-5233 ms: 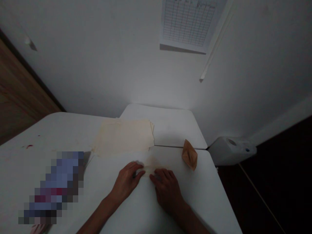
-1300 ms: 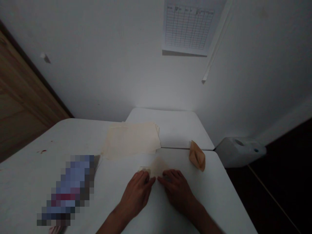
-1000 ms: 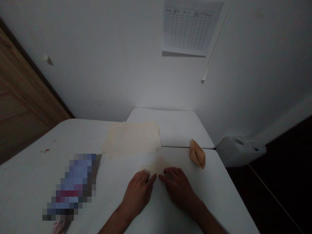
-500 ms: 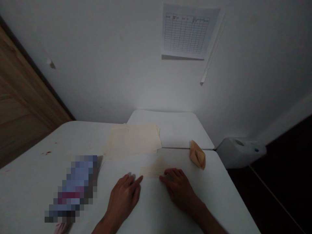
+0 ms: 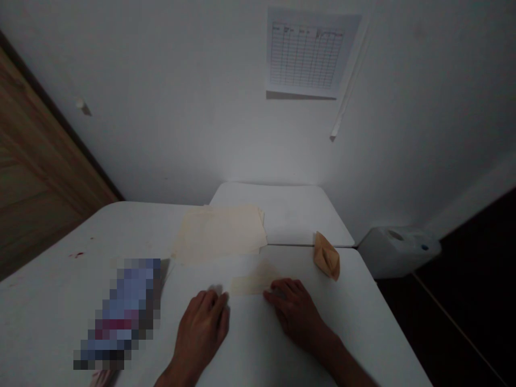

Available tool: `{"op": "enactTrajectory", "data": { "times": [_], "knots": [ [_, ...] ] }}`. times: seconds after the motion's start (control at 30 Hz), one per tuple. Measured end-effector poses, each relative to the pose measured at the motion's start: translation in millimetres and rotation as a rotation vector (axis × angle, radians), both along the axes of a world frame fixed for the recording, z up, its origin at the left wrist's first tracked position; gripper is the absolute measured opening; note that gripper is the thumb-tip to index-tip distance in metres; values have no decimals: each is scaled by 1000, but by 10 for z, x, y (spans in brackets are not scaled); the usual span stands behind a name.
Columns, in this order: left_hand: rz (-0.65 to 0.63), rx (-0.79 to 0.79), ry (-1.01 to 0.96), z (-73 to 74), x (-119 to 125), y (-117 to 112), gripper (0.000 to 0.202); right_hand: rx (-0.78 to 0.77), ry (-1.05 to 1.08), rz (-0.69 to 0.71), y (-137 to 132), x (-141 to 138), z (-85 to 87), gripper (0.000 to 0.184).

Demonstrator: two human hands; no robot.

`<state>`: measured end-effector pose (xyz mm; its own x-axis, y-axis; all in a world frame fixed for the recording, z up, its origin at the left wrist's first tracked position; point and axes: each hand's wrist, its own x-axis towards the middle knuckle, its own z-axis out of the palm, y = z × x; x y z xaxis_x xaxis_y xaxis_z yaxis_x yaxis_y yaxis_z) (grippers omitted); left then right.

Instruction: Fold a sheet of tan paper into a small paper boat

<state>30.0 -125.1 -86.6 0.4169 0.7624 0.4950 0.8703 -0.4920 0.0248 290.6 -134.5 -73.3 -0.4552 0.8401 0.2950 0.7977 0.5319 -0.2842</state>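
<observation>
A small folded piece of pale tan paper (image 5: 252,281) lies on the white table (image 5: 226,349) in front of me. My right hand (image 5: 296,314) rests flat with its fingertips on the paper's right end, fingers stretched out. My left hand (image 5: 203,328) lies flat on the table a little to the left of the paper, fingers together and extended, holding nothing. A finished folded brown paper boat (image 5: 326,256) stands to the right, beyond my right hand.
A stack of cream paper sheets (image 5: 220,232) lies behind the folded piece. A pixelated block (image 5: 121,312) sits at the left. A second white table (image 5: 282,212) butts against the wall. A gridded sheet (image 5: 306,54) hangs on the wall; a white device (image 5: 397,248) sits at right.
My left hand has slid back and to the left, off the folded paper, and now lies flat on the table. My right hand has stayed on the paper's right end.
</observation>
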Motion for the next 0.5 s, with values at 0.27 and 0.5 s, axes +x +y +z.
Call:
{"op": "enactTrajectory", "data": {
  "times": [0.27, 0.5],
  "knots": [
    [-396, -177, 70, 76, 148, 57, 56, 10, -26, 6, 8, 0, -10, 36],
    [-373, -204, 51, 67, 163, 72, 59, -18, -71, 39, -64, -199, -65, 43]
  ]
}}
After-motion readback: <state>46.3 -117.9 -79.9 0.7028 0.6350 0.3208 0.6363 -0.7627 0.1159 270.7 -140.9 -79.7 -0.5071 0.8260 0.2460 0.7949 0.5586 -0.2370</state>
